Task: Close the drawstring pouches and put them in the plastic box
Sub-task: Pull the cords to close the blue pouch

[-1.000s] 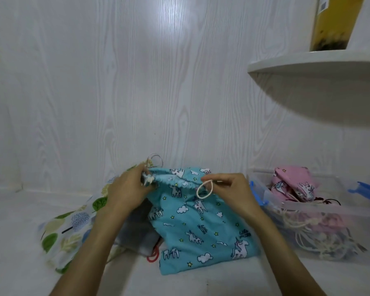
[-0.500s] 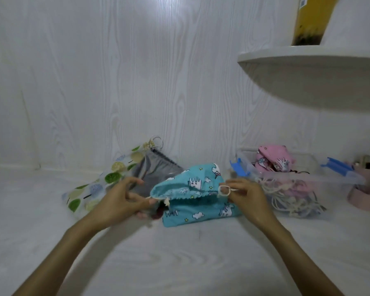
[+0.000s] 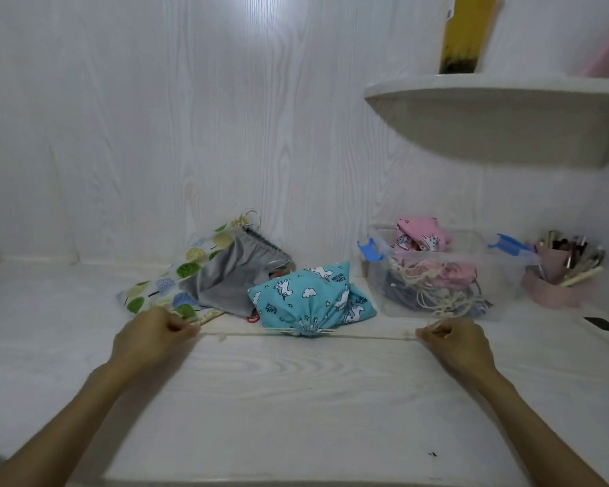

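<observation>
Lying between left hand point(image 3: 152, 337) and right hand point(image 3: 452, 340): pouch point(image 3: 310, 298).

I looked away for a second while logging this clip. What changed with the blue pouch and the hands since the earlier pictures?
The left hand and right hand moved apart, each pulling a drawstring sideways. The blue unicorn pouch, open-mouthed before, is now cinched shut and lies on the table. Each hand kept its grip on its cord. The leaf-print pouch, grey pouch and plastic box stayed put.
</observation>
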The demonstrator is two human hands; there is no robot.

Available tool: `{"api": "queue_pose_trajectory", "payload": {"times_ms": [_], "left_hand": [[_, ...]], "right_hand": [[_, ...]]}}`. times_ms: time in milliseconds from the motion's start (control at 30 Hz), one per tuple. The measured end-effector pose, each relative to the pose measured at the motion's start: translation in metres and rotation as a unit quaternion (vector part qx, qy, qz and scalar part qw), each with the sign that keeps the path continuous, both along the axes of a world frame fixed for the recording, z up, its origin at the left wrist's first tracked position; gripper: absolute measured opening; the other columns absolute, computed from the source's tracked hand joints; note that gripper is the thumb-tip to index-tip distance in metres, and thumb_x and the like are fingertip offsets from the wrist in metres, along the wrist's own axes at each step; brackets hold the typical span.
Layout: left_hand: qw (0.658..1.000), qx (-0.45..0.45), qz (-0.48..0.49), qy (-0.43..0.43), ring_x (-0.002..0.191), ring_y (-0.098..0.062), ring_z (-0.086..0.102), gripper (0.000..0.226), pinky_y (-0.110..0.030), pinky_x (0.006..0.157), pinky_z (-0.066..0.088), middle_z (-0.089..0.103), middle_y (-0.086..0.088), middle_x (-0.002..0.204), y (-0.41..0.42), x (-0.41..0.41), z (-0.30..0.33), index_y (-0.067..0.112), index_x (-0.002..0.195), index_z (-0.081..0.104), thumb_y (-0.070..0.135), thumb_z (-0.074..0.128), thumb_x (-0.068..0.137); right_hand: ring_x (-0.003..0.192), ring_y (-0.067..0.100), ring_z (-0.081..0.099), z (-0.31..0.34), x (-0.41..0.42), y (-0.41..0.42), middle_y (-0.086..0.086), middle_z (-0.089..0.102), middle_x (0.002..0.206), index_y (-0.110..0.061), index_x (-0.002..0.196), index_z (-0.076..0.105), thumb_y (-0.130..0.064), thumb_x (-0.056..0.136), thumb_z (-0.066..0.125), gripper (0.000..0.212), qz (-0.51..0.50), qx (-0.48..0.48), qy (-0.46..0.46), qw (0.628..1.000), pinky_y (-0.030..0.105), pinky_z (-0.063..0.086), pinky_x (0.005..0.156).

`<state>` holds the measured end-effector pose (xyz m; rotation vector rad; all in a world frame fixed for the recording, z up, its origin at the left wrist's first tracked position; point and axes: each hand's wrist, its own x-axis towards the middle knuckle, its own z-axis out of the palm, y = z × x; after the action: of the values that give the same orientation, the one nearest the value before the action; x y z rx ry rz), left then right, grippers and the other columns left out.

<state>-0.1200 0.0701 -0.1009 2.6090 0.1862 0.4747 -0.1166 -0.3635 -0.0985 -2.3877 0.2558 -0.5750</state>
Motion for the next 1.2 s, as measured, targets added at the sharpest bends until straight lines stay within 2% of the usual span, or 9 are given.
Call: {"api": "queue_pose_trajectory", "payload": {"times_ms": [67, 133, 267, 400, 533, 700, 900, 1133, 1200], "left_hand": [[0.999, 0.032, -0.004, 0.038, 0.059, -0.011, 0.056, 0.038, -0.024, 0.052, 0.034, 0.064, 0.009, 0.057, -0.004, 0.0, 0.0, 0.021, 0.057, 0.068, 0.043, 0.061, 0.087], [0.992, 0.081, -0.028, 0.096, 0.078, -0.014, 0.063, 0.027, -0.026, 0.061, 0.039, 0.071, 0.008, 0.08, -0.012, 0.004, 0.004, 0.027, 0.071, 0.071, 0.045, 0.059, 0.086], [0.983, 0.161, -0.056, 0.069, 0.108, -0.02, 0.058, 0.033, -0.033, 0.085, 0.048, 0.063, 0.006, 0.118, -0.031, 0.004, 0.022, 0.031, 0.114, 0.066, 0.044, 0.065, 0.083], [0.986, -0.013, -0.152, 0.068, 0.06, -0.002, 0.062, 0.025, -0.025, 0.065, 0.052, 0.065, 0.013, 0.107, -0.085, 0.004, 0.027, 0.025, 0.109, 0.068, 0.033, 0.067, 0.086], [0.981, 0.002, -0.166, 0.1, 0.077, -0.013, 0.066, 0.024, -0.031, 0.075, 0.054, 0.07, 0.003, 0.103, -0.132, 0.015, 0.005, 0.019, 0.104, 0.066, 0.033, 0.065, 0.085], [0.989, -0.015, -0.131, 0.073, 0.077, -0.014, 0.064, 0.018, -0.03, 0.069, 0.049, 0.069, 0.006, 0.081, -0.132, 0.028, -0.001, 0.024, 0.09, 0.063, 0.041, 0.065, 0.084], [0.935, -0.263, -0.189, 0.144, 0.036, -0.006, 0.044, 0.038, -0.02, 0.042, 0.039, 0.05, 0.006, 0.042, -0.128, 0.06, 0.028, 0.01, 0.059, 0.059, 0.019, 0.055, 0.095], [0.908, -0.364, -0.202, 0.045, 0.04, -0.012, 0.042, 0.03, -0.02, 0.04, 0.034, 0.051, 0.005, 0.038, -0.129, 0.098, 0.053, 0.008, 0.088, 0.071, 0.028, 0.049, 0.097], [0.898, -0.408, -0.163, -0.013, 0.049, -0.023, 0.05, 0.028, -0.029, 0.048, 0.044, 0.071, -0.014, 0.068, -0.133, 0.112, 0.062, 0.008, 0.087, 0.071, 0.024, 0.05, 0.097]], "right_hand": [[0.075, 0.023, 0.065, 0.0, 0.002, -0.002, 0.003, 0.071, 0.073, -0.023, 0.048, 0.06, -0.025, 0.077, 0.073, 0.031, 0.013, -0.002, 0.038, 0.999, 0.034, 0.051, 0.071], [0.093, 0.024, 0.064, 0.006, 0.002, 0.005, 0.004, 0.071, 0.099, -0.022, 0.078, 0.07, -0.024, 0.076, 0.073, 0.004, 0.036, -0.014, 0.113, 0.993, 0.034, 0.051, 0.083], [0.124, 0.025, 0.045, 0.02, -0.002, 0.024, 0.008, 0.044, 0.137, -0.016, 0.135, 0.044, -0.031, 0.081, 0.07, 0.062, 0.03, -0.15, 0.145, 0.977, 0.032, 0.041, 0.094], [0.099, 0.012, 0.056, 0.026, -0.011, 0.085, -0.01, 0.059, 0.105, -0.025, 0.104, 0.067, -0.032, 0.086, 0.064, 0.02, 0.16, -0.119, 0.065, 0.978, 0.028, 0.044, 0.081], [0.069, 0.007, 0.058, 0.009, 0.003, 0.127, -0.011, 0.067, 0.081, -0.021, 0.079, 0.068, -0.035, 0.084, 0.064, 0.015, 0.197, -0.123, 0.096, 0.968, 0.021, 0.038, 0.054], [0.053, 0.013, 0.054, 0.006, 0.029, 0.127, -0.004, 0.06, 0.058, -0.014, 0.063, 0.063, -0.029, 0.086, 0.062, 0.027, 0.205, -0.06, 0.084, 0.973, 0.024, 0.042, 0.053], [0.053, 0.009, 0.061, 0.033, 0.063, 0.13, 0.0, 0.066, 0.063, -0.015, 0.077, 0.065, -0.021, 0.089, 0.063, 0.014, 0.258, 0.109, 0.038, 0.959, 0.02, 0.051, 0.055], [0.057, 0.009, 0.062, 0.039, 0.117, 0.144, 0.0, 0.067, 0.067, -0.011, 0.083, 0.069, -0.027, 0.088, 0.064, 0.017, 0.235, 0.193, -0.033, 0.952, 0.031, 0.056, 0.07], [0.056, 0.008, 0.061, 0.045, 0.13, 0.149, -0.002, 0.066, 0.064, -0.013, 0.082, 0.07, -0.031, 0.088, 0.064, 0.02, 0.226, 0.182, -0.048, 0.956, 0.032, 0.056, 0.07]]}}
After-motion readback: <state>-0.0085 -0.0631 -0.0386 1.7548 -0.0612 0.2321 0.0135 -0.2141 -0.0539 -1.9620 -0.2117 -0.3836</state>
